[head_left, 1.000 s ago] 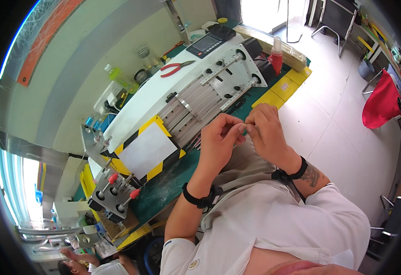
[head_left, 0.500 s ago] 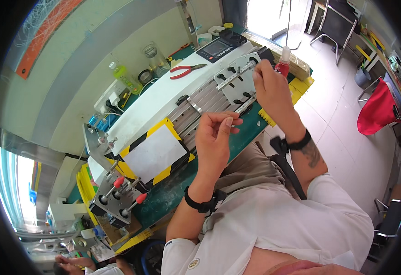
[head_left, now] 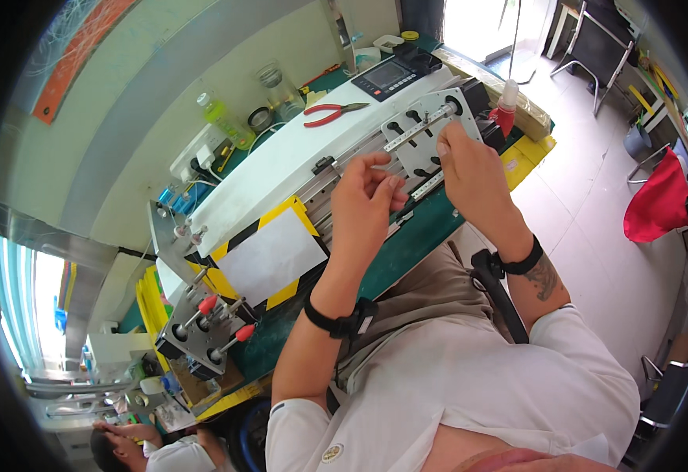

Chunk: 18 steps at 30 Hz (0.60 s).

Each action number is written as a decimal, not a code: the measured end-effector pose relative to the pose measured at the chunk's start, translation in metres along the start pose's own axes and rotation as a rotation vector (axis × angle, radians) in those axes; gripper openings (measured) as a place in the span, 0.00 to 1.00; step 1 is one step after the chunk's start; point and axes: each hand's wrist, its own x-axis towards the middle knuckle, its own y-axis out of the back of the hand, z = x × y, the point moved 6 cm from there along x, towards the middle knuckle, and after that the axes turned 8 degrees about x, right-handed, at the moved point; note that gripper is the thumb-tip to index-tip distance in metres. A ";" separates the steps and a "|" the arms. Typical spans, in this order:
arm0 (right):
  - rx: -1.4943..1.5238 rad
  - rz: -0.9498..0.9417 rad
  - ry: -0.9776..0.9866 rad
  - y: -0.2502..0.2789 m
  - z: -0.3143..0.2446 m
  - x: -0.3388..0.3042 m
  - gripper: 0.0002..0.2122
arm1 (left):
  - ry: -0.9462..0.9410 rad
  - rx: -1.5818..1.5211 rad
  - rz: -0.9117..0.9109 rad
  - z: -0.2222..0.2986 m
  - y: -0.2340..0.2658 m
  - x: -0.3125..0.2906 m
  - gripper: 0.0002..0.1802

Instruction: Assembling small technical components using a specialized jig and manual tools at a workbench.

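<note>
A flat, light-grey metal plate with black knobs [head_left: 425,147] sits on the right end of the long silver metal machine [head_left: 370,145]; it looks stiff and heavy, so its edges seem best to hold. The right hand [head_left: 474,167] is curled by the machine's right end, the left hand [head_left: 363,200] loosely bent over its middle; I cannot tell if either holds anything.
</note>
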 end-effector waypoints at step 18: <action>0.363 -0.075 -0.022 0.012 -0.015 -0.052 0.04 | 0.081 -0.159 0.051 0.003 0.012 -0.012 0.28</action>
